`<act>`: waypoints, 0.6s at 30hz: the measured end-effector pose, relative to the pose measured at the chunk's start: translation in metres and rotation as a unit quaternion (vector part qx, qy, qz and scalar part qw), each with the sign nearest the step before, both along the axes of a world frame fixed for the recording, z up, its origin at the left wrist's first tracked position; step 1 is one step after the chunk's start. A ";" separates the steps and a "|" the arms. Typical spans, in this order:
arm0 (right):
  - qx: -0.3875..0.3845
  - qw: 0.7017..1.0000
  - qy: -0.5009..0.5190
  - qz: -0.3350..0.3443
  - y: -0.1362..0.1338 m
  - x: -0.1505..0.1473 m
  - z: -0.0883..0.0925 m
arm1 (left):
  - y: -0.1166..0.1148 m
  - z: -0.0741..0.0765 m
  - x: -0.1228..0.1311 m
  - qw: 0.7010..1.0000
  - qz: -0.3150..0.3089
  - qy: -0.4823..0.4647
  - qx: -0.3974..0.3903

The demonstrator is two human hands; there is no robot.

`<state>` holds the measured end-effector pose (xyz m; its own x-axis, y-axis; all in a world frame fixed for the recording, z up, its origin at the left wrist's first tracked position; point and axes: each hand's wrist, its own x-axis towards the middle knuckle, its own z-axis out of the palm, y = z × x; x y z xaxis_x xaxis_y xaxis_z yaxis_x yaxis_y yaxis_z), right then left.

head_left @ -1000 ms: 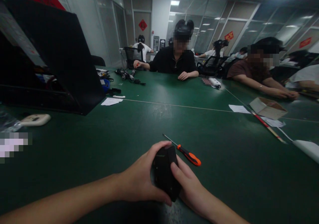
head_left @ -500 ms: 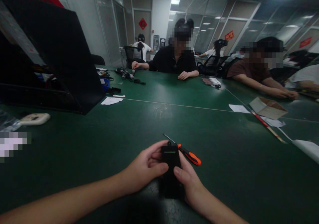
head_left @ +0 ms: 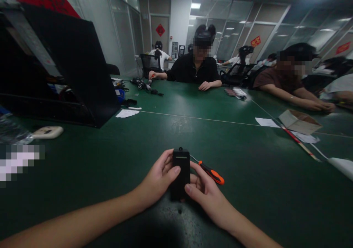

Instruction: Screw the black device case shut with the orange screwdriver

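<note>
Between my two hands is a slim black rectangular box [head_left: 181, 182] with a small loop on its top end and a narrow slot near it. My left hand [head_left: 161, 176] grips its left side, thumb on the front face. Lower on the right edge, my right hand [head_left: 202, 187] holds it too, thumb pressed against the face. The fingers behind the box are partly hidden. A screwdriver [head_left: 212, 172] with an orange and black handle lies on the table just beyond my right hand, part of its shaft hidden by the box.
A large black open case [head_left: 74, 68] stands on the left of the green table [head_left: 132, 145]. Near it lies a white rounded object [head_left: 48, 132]. To the right are an open cardboard box [head_left: 299, 122] and papers [head_left: 266, 122]. Across sits a person in black [head_left: 193, 69] beside cables [head_left: 145, 84].
The black box has moved up and slightly left, away from me, in both hands. My right hand's fingers have shifted along its side. The screwdriver lies as before.
</note>
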<state>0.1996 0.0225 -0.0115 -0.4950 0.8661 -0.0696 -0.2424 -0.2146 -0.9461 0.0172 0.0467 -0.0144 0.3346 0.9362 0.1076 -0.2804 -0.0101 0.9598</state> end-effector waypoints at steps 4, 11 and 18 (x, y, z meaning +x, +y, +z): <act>-0.001 0.997 0.028 -0.066 0.004 0.003 -0.009 | 0.001 -0.002 0.012 0.992 -0.122 -0.006 -0.035; 0.022 0.993 0.027 -0.116 0.008 0.007 -0.012 | 0.006 0.006 0.028 0.990 -0.134 -0.043 -0.029; 0.026 0.998 0.022 -0.059 0.003 0.005 -0.008 | 0.006 0.002 0.018 0.982 -0.171 -0.061 -0.047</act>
<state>0.2047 0.0254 -0.0198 -0.3915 0.9202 -0.0027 -0.3051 -0.1326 -0.9431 0.0355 0.0522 -0.0123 0.6209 0.7792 0.0857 -0.3655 0.1910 0.9110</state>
